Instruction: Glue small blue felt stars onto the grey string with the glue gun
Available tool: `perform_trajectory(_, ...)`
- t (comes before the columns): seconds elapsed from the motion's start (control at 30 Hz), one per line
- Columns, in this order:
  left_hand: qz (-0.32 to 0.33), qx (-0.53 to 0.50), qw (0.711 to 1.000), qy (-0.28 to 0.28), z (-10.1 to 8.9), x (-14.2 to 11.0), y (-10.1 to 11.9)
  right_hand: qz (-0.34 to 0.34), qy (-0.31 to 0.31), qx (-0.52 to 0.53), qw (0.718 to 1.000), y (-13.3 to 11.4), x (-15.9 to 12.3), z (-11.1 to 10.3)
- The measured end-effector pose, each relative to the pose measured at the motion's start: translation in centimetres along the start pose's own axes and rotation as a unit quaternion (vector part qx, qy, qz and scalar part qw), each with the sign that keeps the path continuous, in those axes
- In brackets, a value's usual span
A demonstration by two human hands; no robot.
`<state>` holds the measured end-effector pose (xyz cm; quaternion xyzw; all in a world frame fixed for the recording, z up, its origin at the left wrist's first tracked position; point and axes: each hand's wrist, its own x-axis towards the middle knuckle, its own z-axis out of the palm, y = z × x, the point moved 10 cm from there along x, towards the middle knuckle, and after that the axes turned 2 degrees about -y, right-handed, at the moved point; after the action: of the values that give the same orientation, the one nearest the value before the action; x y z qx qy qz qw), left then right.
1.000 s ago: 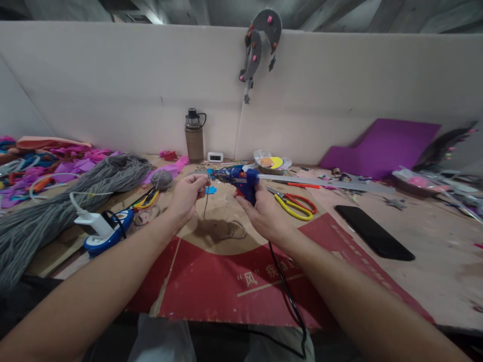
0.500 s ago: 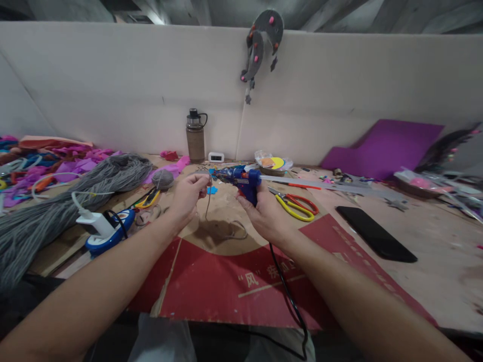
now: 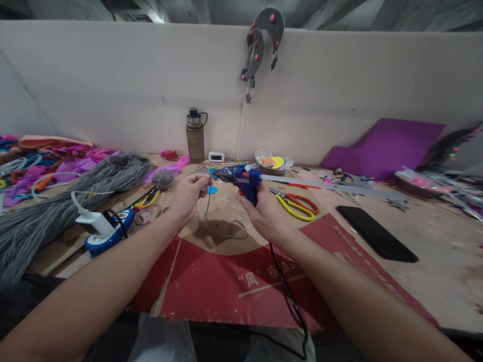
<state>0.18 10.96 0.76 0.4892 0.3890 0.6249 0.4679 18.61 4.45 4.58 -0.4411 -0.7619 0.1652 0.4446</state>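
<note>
Blue glue gun (image 3: pixel 249 183) level, nozzle (image 3: pixel 222 174) leftward; grey yarn (image 3: pixel 208 202) dangling, lower end curled.

The right hand (image 3: pixel 264 210) hides part of the glue gun (image 3: pixel 247 177); the left edge crops the grey yarn (image 3: pixel 105 176); the small white-framed display (image 3: pixel 216 157) is unreadable.

The red printed cardboard (image 3: pixel 204 289) carries large pale characters, “风” in quotation marks and then 疾; what follows cannot be made out. Smaller lettering along its right side, the label on the hot glue gun (image 3: pixel 247 183) and the small white digital display unit's (image 3: pixel 216 157) screen are illegible.
</note>
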Motion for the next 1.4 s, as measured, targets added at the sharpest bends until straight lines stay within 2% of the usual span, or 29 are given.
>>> perform_trajectory(0.53,0.006,-0.001,1.0,-0.002,-0.03,-0.09,0.09,0.013,-0.003,-0.009,1.0,0.09,-0.03,-0.07)
perform_trajectory(0.83,-0.005,-0.005,1.0,0.002,0.1,-0.27,0.19,-0.005,0.001,-0.001,1.0,-0.38,0.0,-0.13)
perform_trajectory(1.4,-0.009,-0.03,0.999,0.011,-0.4,0.03,0.07,0.003,0.015,0.004,1.0,0.36,-0.07,-0.24)
